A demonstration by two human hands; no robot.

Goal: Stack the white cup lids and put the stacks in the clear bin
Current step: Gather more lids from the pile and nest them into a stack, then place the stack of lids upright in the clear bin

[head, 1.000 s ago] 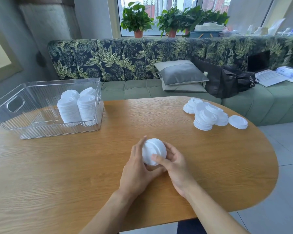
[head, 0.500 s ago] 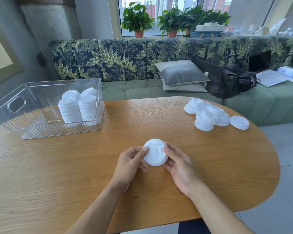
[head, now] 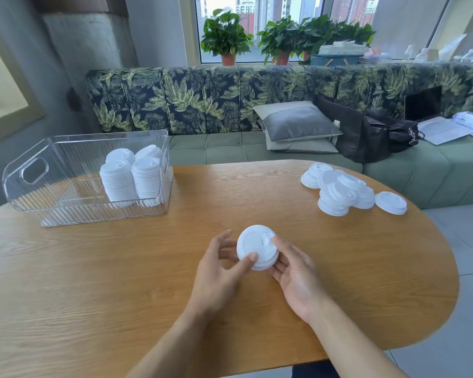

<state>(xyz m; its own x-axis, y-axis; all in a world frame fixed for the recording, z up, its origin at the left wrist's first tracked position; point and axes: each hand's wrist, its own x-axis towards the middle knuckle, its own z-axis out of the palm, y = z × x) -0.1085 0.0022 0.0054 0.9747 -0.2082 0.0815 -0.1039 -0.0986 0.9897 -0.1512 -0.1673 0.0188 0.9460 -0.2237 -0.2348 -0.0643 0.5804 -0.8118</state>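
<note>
Wood-grain table (head: 93, 282): short lid stack (head: 254, 245) is gripped right of the clear bin (head: 74, 211), fingers of left hand (head: 216, 276) and right hand (head: 298, 276) clamped on it; loose lids (head: 339, 192) are piled farther right.

No legible text anywhere; print on paper sheet (head: 443, 130) too small.

One wide-angle view rides on the person's head and looks forward and down across the wooden worktop (head: 107, 296). The forearms enter from the bottom edge. The left hand (head: 216, 268) and right hand (head: 298, 271), holding a lid stack (head: 254, 245), lie close under the lens near mid-frame. The clear bin (head: 74, 211) stands farther off at left, with loose lids (head: 339, 192) farther off at right. The sofa (head: 202, 105) and window (head: 257, 17) fill the distant top.
</note>
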